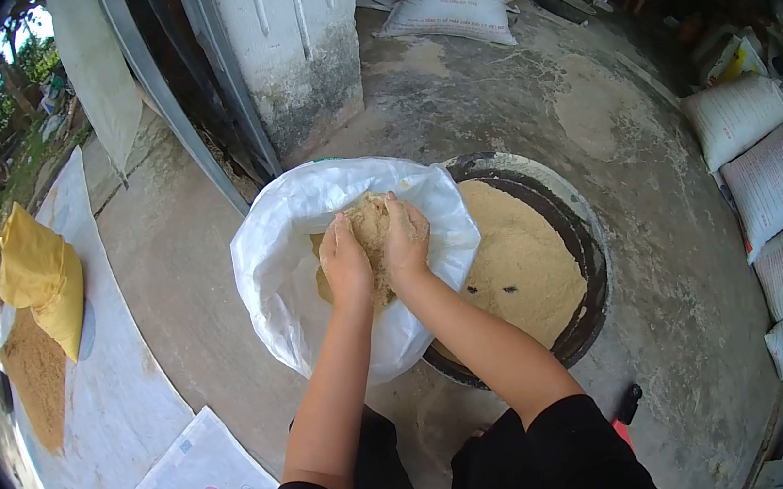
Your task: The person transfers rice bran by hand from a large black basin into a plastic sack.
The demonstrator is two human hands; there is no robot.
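- Left hand [346,262] and right hand [407,241] cup together, fingers curled around a heap of tan meal [370,225]
- This heap is at the open mouth of a white sack [265,245]
- At the sack's 3 o'clock, a round tub [591,264] holds pale meal [531,252]
- At its 9 o'clock, a yellow bag [40,260]

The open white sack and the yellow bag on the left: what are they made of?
White sack: probably woven plastic, slightly glossy; its rim looks thin and crinkled. Yellow bag: perhaps plastic too, with a soft sheen and creases; no weave is discernible.
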